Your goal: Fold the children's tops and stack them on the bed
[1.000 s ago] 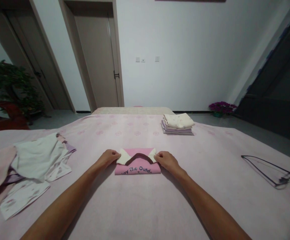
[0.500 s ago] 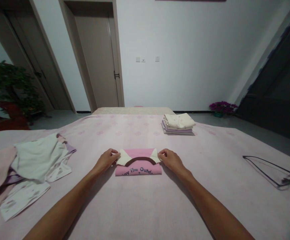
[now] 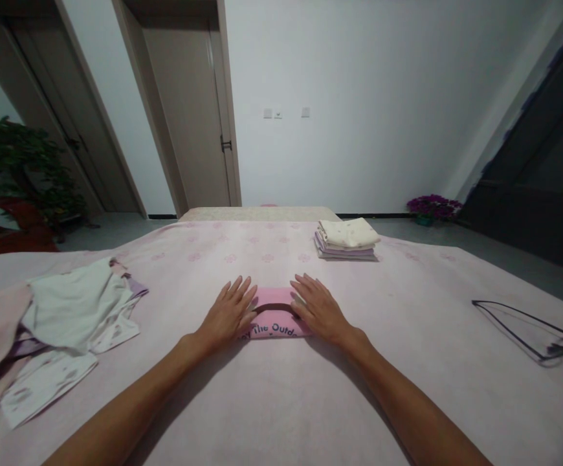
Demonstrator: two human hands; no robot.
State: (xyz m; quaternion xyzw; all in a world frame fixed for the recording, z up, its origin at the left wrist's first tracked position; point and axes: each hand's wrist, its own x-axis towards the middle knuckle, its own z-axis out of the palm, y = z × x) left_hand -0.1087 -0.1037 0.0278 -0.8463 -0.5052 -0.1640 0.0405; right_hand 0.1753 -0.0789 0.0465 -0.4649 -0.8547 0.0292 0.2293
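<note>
A folded pink shirt point(image 3: 274, 319) with dark printed lettering and a brown curved neckband lies on the pink bedsheet in front of me. My left hand point(image 3: 228, 312) rests flat over its left side, fingers stretched out. Over the right side lies my right hand point(image 3: 319, 309), its fingers likewise extended and spread. Both palms cover the cream-coloured sleeve parts, so those are mostly hidden. The middle of the shirt shows between the two hands.
Loose clothes point(image 3: 75, 310) lie in a heap at the left. A stack of folded clothes point(image 3: 347, 234) sits beyond my right hand. At the right is a black looped thin-framed object point(image 3: 524, 330). The pink sheet point(image 3: 272, 401) covers the surface.
Both hands have let go of the shirt's side edges, where they pinched the cream parts. They have moved inward and now lie flat on it with fingers extended.
</note>
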